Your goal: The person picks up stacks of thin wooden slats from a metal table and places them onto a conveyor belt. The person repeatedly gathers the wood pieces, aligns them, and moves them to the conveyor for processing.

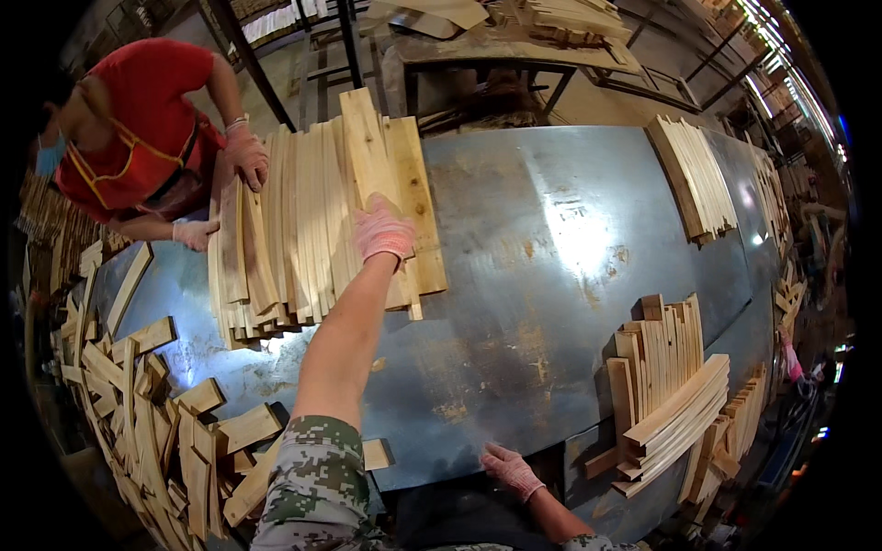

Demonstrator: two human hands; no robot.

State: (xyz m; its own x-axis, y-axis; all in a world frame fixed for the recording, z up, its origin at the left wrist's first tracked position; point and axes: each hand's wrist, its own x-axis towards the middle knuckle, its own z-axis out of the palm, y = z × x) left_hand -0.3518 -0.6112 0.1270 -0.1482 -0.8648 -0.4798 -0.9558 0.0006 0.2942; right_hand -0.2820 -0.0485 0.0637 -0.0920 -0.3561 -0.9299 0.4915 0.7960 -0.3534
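My left hand (383, 231), in a pinkish work glove, reaches forward and grips a pale wooden board (364, 129). That board lies on the right part of a long row of wooden slats (308, 220) packed side by side. A wider board with knots (418, 197) lies at the row's right end. My right hand (512, 470), gloved too, is at the near edge of the metal table (514, 340). Its fingers are loosely bent and apart, with nothing seen in them. Across the table at left, a co-worker in red (152, 119) has both gloved hands on the row's left side.
A jumbled heap of short wood pieces (175, 432) covers the near left. Stacked slats (671, 386) stand at the near right, and another slat bundle (694, 179) lies at the far right. Behind is a workbench (514, 50) with boards on it.
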